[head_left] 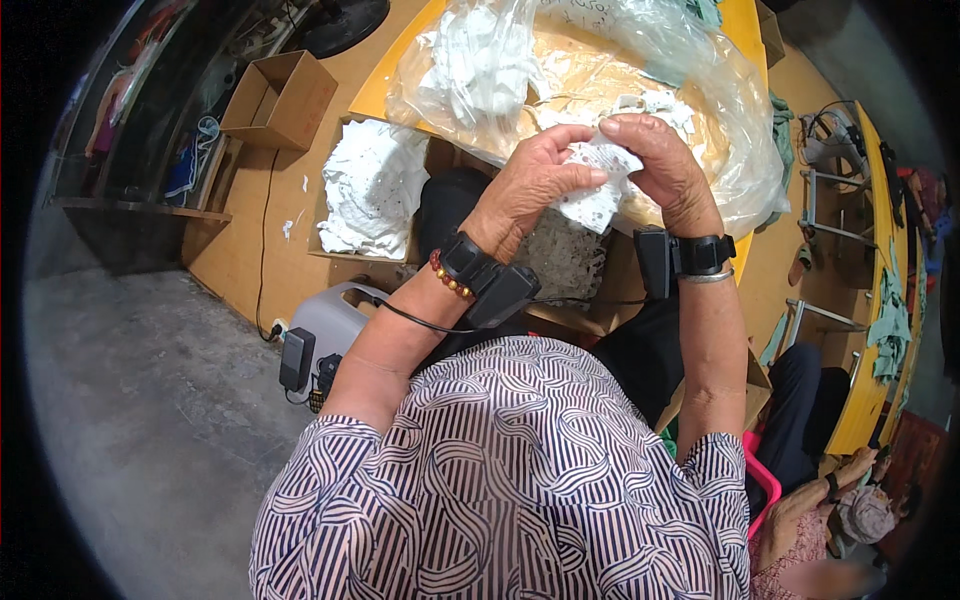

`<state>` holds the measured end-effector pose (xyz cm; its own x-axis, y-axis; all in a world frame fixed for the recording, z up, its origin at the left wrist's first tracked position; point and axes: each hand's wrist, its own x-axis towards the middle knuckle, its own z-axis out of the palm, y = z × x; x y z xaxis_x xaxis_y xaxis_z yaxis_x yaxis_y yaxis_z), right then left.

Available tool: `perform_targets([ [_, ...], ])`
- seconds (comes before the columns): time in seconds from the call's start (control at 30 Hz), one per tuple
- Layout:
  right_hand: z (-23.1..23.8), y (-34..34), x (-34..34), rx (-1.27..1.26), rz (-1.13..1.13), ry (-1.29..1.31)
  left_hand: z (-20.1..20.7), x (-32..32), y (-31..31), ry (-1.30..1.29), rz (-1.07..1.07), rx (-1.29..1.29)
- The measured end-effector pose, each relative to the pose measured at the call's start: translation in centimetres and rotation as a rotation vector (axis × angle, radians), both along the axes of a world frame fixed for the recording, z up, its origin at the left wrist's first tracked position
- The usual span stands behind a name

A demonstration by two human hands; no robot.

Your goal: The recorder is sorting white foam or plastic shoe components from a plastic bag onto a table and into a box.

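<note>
Left hand (528, 188), right hand (664, 168) pinching speckled white piece (590, 211).
Likely handling step; next move probably calls for loosening one pinch.

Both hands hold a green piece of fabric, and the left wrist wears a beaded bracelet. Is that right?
The colour is wrong: the head view shows a white, dark-speckled piece of fabric in the left hand and right hand. The beaded bracelet is correct.

It looks like a small workshop: cartons (300, 105) stand about, one full of white pieces (370, 190), a plastic bag (748, 130) of more lies on a yellow table (385, 72), a co-worker (790, 545) is near another table (858, 400) with green cloth (888, 328), over concrete floor (160, 350).
</note>
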<state>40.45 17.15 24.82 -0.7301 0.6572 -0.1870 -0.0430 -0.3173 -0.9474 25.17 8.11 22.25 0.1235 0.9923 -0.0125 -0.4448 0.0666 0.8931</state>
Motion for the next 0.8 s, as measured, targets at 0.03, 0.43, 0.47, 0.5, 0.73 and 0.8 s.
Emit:
perform_targets([
  [0.03, 0.3, -0.8, -0.5, -0.038, -0.081, 0.050, -0.3, 0.1, -0.2, -0.077, 0.029, -0.036],
  [0.43, 0.0, -4.1, 0.0, 0.007, -0.167, 0.042, -1.5, 0.0, -0.7, -0.523, 0.140, -0.118],
  [0.47, 0.2, -4.0, 0.2, 0.018, -0.175, 0.013, -1.9, -0.1, -0.6, -0.557, 0.162, -0.153],
  [0.5, -0.2, -3.3, 0.5, 0.069, -0.187, 0.025, -2.2, -0.3, -0.6, -0.592, 0.185, -0.188],
  [0.73, -1.0, -0.5, 3.0, 1.609, -0.523, -1.020, -1.4, -1.2, -0.8, -0.629, 0.255, -0.110],
  [0.8, -0.8, -1.5, 2.5, 1.489, -0.529, -0.936, -1.5, -1.1, -0.8, -0.664, 0.240, -0.117],
])
